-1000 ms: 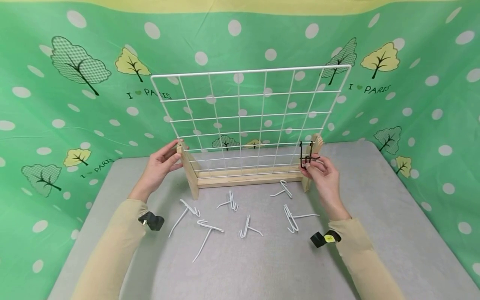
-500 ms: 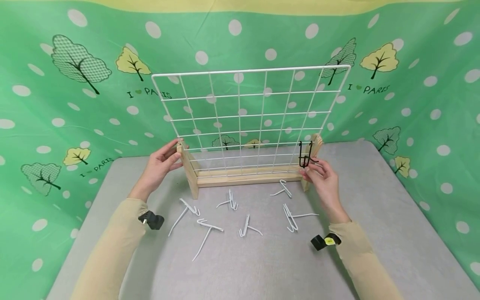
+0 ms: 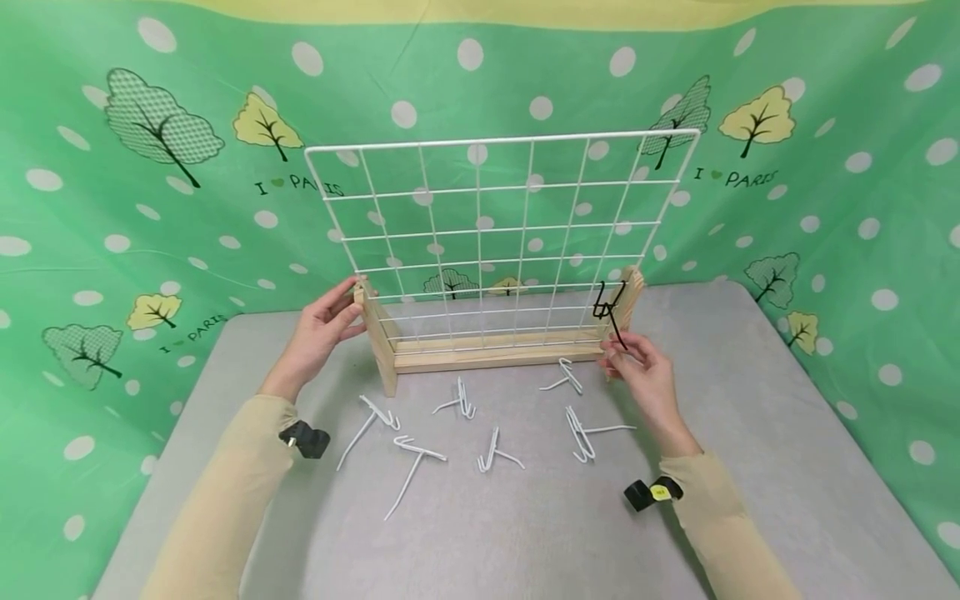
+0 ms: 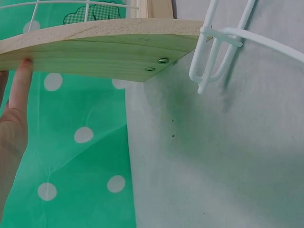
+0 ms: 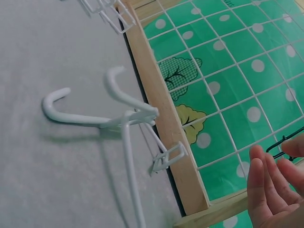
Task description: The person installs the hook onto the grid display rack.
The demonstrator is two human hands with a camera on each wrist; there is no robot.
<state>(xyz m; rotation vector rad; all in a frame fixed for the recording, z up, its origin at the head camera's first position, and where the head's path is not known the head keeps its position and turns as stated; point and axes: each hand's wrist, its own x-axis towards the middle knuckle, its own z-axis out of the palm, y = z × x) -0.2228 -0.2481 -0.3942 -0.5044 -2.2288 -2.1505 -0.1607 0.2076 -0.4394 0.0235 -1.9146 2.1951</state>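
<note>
A green cloth printed with trees and white dots hangs behind a grey table (image 3: 750, 433). The right hand (image 3: 643, 372) sits at the near right foot of the white wire grid (image 3: 502, 237), fingers lightly bent, their tips at the lower end of a black hook (image 3: 609, 312); whether they pinch it or only touch it cannot be told. That hook hangs tilted on the grid's lower right corner, beside the right wooden upright (image 3: 628, 300). The left hand (image 3: 321, 335) grips the left wooden upright (image 3: 372, 329), thumb on top and fingers along its outer face, steadying the stand. On the table just in front of the wooden base lie six white hooks (image 3: 495, 454), scattered from left to right. Judging by this, one hook is on the grid or nearly seated, and the white ones are not yet hung, so most of the work remains.
</note>
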